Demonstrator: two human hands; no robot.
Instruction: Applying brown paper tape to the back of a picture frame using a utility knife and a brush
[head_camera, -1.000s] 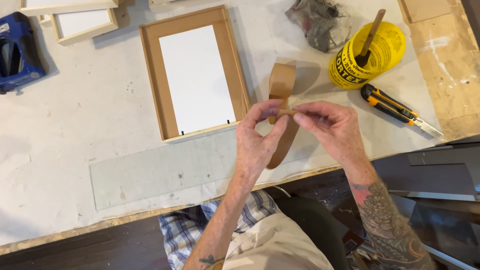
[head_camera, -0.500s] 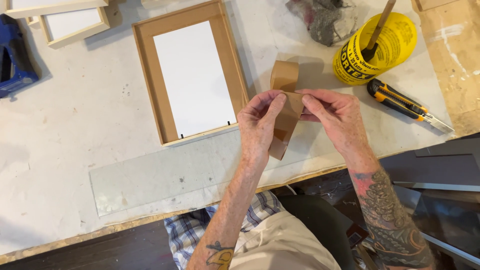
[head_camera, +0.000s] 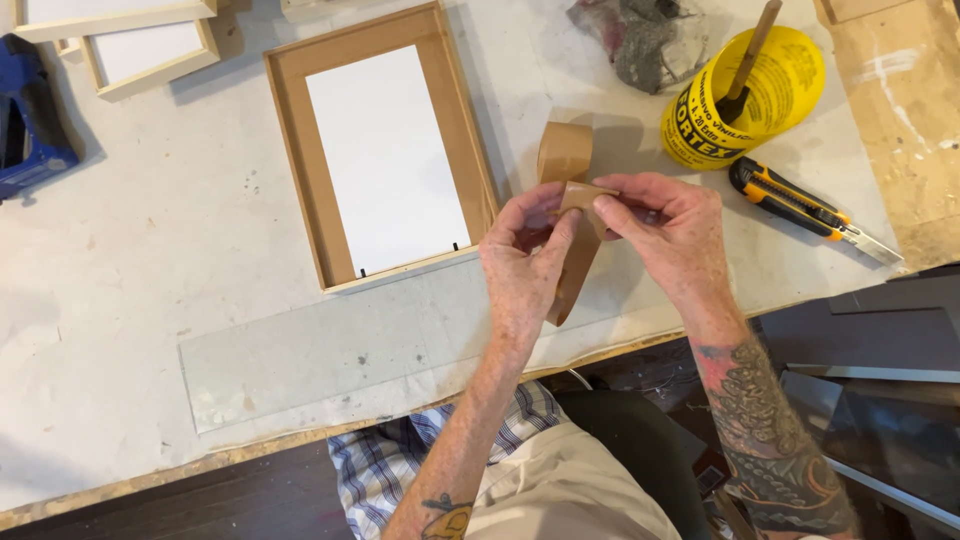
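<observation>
Head view: the left hand (head_camera: 525, 262) and the right hand (head_camera: 665, 232) meet above the white, stained worktable (head_camera: 150, 260), both pinching a strip of brown paper tape (head_camera: 578, 250) between thumb and fingertips; its loose end hangs down toward the table's front edge. Just behind the hands stands the brown tape roll (head_camera: 565, 150). A wooden picture frame with a white backing (head_camera: 385, 150) lies left of them, touching a long clear glass sheet (head_camera: 320, 350). To the right lie a yellow tub with a stick (head_camera: 745, 95) and an orange-and-black utility knife (head_camera: 800, 208).
</observation>
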